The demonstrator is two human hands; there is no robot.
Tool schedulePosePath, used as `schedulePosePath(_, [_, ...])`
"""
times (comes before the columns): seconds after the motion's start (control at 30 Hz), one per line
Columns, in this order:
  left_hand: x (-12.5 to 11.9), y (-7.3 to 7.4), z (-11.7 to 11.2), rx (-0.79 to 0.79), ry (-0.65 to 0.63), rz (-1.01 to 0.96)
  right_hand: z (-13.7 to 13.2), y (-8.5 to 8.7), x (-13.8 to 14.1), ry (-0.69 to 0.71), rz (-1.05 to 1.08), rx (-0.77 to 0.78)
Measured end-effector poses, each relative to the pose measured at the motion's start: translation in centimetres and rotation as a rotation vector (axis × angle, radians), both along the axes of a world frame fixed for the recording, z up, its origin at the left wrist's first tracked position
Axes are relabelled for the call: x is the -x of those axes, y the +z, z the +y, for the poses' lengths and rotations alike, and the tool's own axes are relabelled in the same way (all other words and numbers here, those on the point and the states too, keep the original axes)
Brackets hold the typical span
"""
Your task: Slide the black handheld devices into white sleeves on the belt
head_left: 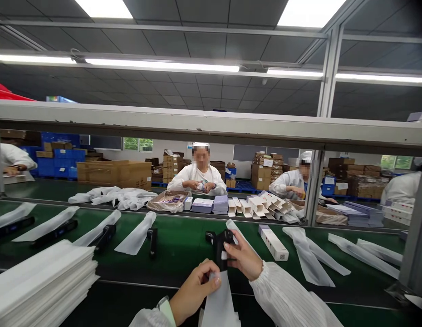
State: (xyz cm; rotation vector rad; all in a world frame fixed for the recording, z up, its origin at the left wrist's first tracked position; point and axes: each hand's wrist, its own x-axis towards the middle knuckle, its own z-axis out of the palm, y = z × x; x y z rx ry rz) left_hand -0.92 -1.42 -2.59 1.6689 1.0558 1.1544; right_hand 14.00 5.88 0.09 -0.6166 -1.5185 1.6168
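My right hand [245, 255] is closed around a black handheld device [218, 250] with a wide T-shaped head at its top. Its lower end goes into the mouth of a white translucent sleeve bag [219, 302]. The fingers of my left hand [193, 290] pinch that bag near its opening. More white bags lie under it, partly hidden. At my left is a thick stack of flat white bags [41, 281]. On the green belt beyond my hands, a black device [152, 243] lies beside a loose bag [138, 234].
A white-and-purple box [273, 243] and several bags lie on the green conveyor belt [184, 245]. A metal post [413, 236] stands at the right, and a beam [204, 119] crosses above. Co-workers [197, 177] sit opposite behind cartons and a bag pile [115, 197].
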Motion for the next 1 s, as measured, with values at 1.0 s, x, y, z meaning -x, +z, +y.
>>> schedulePosePath(1.0, [0.4,-2.2,-1.1,0.117,0.133,0.399,0.4,-6.1,-1.5,-0.075,-0.536,-0.634])
